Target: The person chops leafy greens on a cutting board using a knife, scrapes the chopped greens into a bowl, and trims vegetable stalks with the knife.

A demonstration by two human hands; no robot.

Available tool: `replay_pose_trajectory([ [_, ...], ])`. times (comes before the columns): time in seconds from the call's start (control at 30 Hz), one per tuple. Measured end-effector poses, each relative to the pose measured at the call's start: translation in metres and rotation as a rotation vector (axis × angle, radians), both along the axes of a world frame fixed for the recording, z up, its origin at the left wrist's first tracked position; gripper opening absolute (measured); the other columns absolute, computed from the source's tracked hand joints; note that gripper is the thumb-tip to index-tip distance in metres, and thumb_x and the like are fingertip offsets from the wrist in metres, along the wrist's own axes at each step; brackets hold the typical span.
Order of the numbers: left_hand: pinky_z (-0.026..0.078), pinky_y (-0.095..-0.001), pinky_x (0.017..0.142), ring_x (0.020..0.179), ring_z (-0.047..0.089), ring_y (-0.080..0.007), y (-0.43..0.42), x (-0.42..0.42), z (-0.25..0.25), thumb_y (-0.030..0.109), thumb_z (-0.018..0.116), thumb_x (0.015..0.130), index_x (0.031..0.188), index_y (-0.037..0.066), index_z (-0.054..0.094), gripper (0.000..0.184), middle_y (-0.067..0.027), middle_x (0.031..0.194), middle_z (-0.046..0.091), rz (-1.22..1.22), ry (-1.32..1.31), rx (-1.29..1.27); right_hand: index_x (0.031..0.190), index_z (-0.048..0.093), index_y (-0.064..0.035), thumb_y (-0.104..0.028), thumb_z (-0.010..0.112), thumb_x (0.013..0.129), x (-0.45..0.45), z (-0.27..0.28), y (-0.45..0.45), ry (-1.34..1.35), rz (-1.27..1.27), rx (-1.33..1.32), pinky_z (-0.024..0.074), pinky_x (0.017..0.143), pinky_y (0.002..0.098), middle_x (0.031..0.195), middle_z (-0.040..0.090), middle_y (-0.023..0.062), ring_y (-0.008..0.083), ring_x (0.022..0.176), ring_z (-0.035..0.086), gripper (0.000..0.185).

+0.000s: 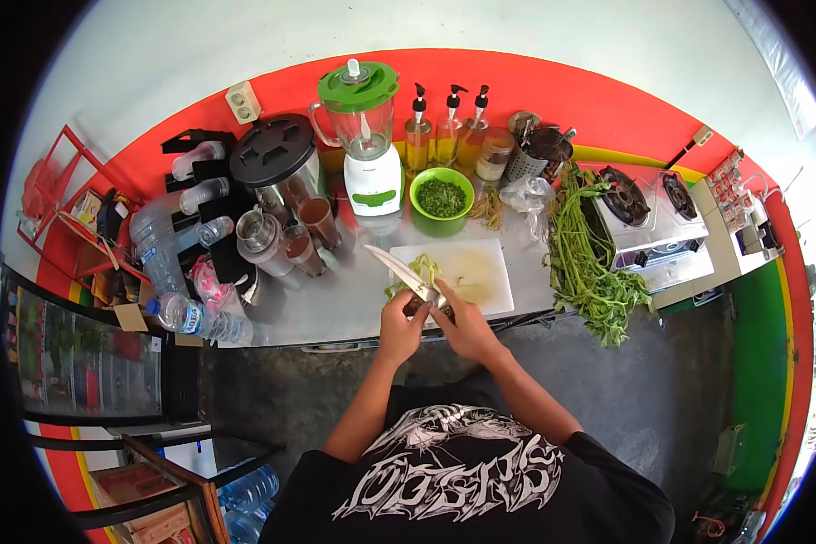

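A white cutting board (494,272) lies on the metal counter, with pale green stalk pieces (423,267) on its left part. Over its front left, a long-bladed knife (395,265) points up and to the left. My left hand (402,325) and my right hand (465,324) meet at the knife's handle end, fingers closed. Which hand carries the handle, and whether a second item is between them, is too small to tell. Behind the board stands a green bowl (442,227) filled with chopped greens (441,198).
A blender (374,181), pump bottles (417,136) and a jar (494,156) line the back. Leafy stalks (576,245) lie beside the stove (653,218) at right. Cups (317,220), a black-lidded container (275,150) and plastic bottles (195,317) stand or lie at left.
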State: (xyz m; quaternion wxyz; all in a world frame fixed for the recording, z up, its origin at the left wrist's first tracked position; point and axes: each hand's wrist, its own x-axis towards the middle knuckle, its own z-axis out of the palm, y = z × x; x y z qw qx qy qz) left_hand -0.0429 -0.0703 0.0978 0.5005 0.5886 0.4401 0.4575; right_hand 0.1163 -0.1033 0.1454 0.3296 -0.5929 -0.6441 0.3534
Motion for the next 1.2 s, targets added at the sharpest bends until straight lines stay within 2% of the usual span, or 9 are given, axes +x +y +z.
replay_pose_trajectory([
  [0.2, 0.049, -0.0301, 0.066, 0.07, 0.06, -0.0143, 0.005, -0.006, -0.002, -0.003, 0.066, 0.087, 0.098, -0.005, 0.064, 0.011, -0.0089, 0.084, 0.063, 0.061, 0.039, 0.077, 0.147, 0.044, 0.0045, -0.019, 0.062, 0.098, -0.01, -0.005, 0.006, 0.126, 0.006, -0.092, 0.0472, 0.066, 0.0374, 0.074, 0.059, 0.018, 0.022, 0.065, 0.055, 0.057],
  [0.33, 0.048, -0.031, 0.065, 0.069, 0.059, -0.0163, 0.004, -0.005, 0.0, -0.002, 0.067, 0.086, 0.098, -0.005, 0.064, 0.013, -0.01, 0.083, 0.062, 0.091, 0.02, 0.079, 0.148, 0.044, 0.0041, -0.018, 0.062, 0.098, -0.02, -0.016, 0.007, 0.19, -0.055, -0.109, 0.048, 0.067, 0.0353, 0.076, 0.059, 0.0182, 0.0195, 0.066, 0.055, 0.057],
  [0.43, 0.048, -0.0304, 0.065, 0.069, 0.058, -0.0147, 0.005, -0.011, -0.003, -0.003, 0.067, 0.087, 0.102, -0.005, 0.066, 0.015, -0.009, 0.083, 0.062, 0.065, 0.149, 0.079, 0.148, 0.044, 0.003, -0.018, 0.061, 0.099, -0.023, -0.029, 0.012, 0.21, -0.078, -0.108, 0.0485, 0.069, 0.0331, 0.082, 0.06, 0.0175, 0.0181, 0.07, 0.055, 0.056],
  [0.6, 0.048, -0.0259, 0.067, 0.071, 0.056, -0.0101, -0.003, -0.004, -0.003, -0.003, 0.067, 0.088, 0.111, -0.003, 0.068, 0.023, -0.0038, 0.086, 0.062, 0.055, 0.124, 0.047, 0.152, 0.042, -0.0018, -0.017, 0.058, 0.101, -0.012, -0.053, 0.029, 0.414, -0.139, -0.157, 0.0465, 0.069, 0.0287, 0.092, 0.063, 0.0081, 0.0136, 0.073, 0.052, 0.056],
  [0.73, 0.049, -0.0282, 0.066, 0.069, 0.057, -0.0128, 0.0, -0.007, -0.013, -0.003, 0.069, 0.087, 0.112, -0.004, 0.068, 0.025, -0.007, 0.086, 0.063, 0.092, 0.114, 0.035, 0.155, 0.04, -0.0102, -0.02, 0.054, 0.104, 0.0, -0.067, 0.036, 0.568, -0.245, -0.259, 0.0383, 0.053, 0.0234, 0.073, 0.051, -0.0023, 0.0057, 0.062, 0.044, 0.054],
  [0.93, 0.044, -0.0245, 0.063, 0.069, 0.052, -0.0069, 0.001, -0.011, -0.017, 0.004, 0.064, 0.094, 0.111, -0.003, 0.065, 0.018, -0.0008, 0.086, 0.06, 0.195, 0.033, -0.124, 0.155, 0.037, -0.0126, -0.024, 0.047, 0.107, 0.026, -0.099, 0.031, 0.732, -0.37, -0.459, 0.0376, 0.043, 0.0246, 0.077, 0.05, 0.0024, 0.0077, 0.052, 0.042, 0.05],
  [1.0, 0.042, -0.023, 0.064, 0.07, 0.051, -0.0064, 0.002, -0.012, -0.015, 0.01, 0.061, 0.098, 0.106, -0.002, 0.064, 0.015, 0.0012, 0.085, 0.06, 0.246, -0.093, -0.143, 0.15, 0.042, -0.0108, -0.028, 0.043, 0.108, 0.036, -0.114, 0.029, 0.84, -0.388, -0.549, 0.0385, 0.043, 0.0241, 0.079, 0.052, 0.0043, 0.0082, 0.051, 0.043, 0.045],
  [1.03, 0.038, -0.0219, 0.062, 0.069, 0.046, -0.005, 0.003, -0.011, -0.015, 0.015, 0.059, 0.101, 0.103, 0.0, 0.064, 0.016, 0.0034, 0.082, 0.056, 0.25, -0.157, -0.161, 0.137, 0.048, -0.008, -0.032, 0.042, 0.109, 0.04, -0.12, 0.027, 0.817, -0.391, -0.537, 0.0383, 0.042, 0.0242, 0.078, 0.055, 0.0066, 0.0086, 0.049, 0.042, 0.037],
  [1.2, 0.031, -0.0224, 0.056, 0.064, 0.039, -0.0045, 0.003, -0.015, -0.016, 0.023, 0.056, 0.104, 0.102, 0.004, 0.066, 0.022, 0.0047, 0.074, 0.047, 0.168, -0.291, -0.259, 0.124, 0.046, -0.0075, -0.036, 0.041, 0.109, 0.058, -0.131, 0.02, 0.797, -0.418, -0.594, 0.0367, 0.041, 0.0245, 0.077, 0.059, 0.0094, 0.0088, 0.048, 0.041, 0.032],
])
